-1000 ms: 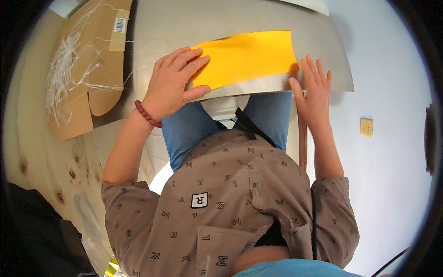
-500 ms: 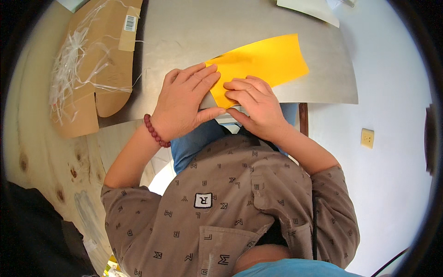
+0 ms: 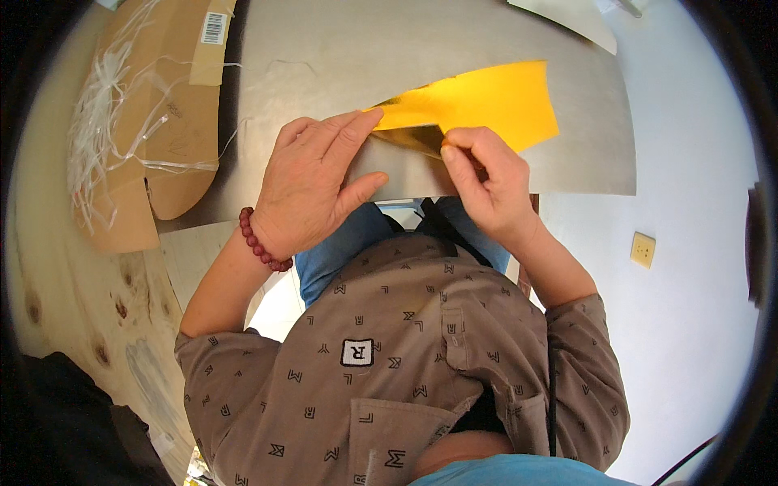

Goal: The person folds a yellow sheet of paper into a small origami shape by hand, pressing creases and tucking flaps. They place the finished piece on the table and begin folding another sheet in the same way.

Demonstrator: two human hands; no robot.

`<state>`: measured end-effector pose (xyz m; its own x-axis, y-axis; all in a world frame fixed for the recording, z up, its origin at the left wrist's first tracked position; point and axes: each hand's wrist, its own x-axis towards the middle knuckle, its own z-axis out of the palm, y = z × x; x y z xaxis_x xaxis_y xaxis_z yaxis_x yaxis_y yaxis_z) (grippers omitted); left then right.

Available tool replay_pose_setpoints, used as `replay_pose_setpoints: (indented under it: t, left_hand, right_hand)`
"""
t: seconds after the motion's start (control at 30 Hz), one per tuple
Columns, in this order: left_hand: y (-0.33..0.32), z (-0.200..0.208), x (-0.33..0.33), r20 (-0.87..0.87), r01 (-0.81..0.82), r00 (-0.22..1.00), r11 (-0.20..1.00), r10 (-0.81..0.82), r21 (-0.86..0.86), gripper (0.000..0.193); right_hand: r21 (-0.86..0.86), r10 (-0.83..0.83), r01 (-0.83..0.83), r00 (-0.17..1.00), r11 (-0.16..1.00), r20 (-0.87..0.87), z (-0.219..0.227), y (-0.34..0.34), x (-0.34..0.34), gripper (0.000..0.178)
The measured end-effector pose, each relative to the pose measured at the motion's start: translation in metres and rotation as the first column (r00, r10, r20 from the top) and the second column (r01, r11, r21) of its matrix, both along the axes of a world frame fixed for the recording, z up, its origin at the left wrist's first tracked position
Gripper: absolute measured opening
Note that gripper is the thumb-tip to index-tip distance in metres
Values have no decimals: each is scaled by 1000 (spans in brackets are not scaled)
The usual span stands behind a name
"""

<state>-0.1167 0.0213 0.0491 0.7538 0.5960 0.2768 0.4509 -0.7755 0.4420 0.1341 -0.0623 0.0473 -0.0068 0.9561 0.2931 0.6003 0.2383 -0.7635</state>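
A yellow sheet (image 3: 494,105), smooth and thin like shiny paper, lies slantwise on the grey metal table (image 3: 348,49). Its near edge is lifted between the thumb and curled fingers of my right hand (image 3: 494,178). Beneath that edge shows a dark gold patch; whether it is the underside or a reflection I cannot tell. Flat over the sheet's left end rests my left hand (image 3: 312,174), fingers stretched and thumb spread away from the sheet. A dark red bead bracelet (image 3: 261,243) circles my left wrist.
Left of the table stands a brown cardboard box (image 3: 190,121) with a tangle of clear plastic strips (image 3: 109,97) on it. One strip reaches onto the metal. A white sheet-like thing (image 3: 567,20) lies at the far right edge. A wall socket (image 3: 643,249) is on the right.
My right hand has moved right, raising the near edge of the yellow sheet in a pinch. My thumbs, close together before, are now apart. The view has shifted slightly.
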Motion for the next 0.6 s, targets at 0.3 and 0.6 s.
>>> replay_pose_setpoints:
  t: [0.3,0.6]
  left_hand:
    - [8,4,6,11,-49,999,999,49,23,66]
    - [-13,3,14,116,27,993,1000,-27,8,56]
  right_hand:
    - [-78,-127,123,991,989,-49,-7,28,5,12]
    - [-127,-200,187,975,974,-94,-11,36,2,24]
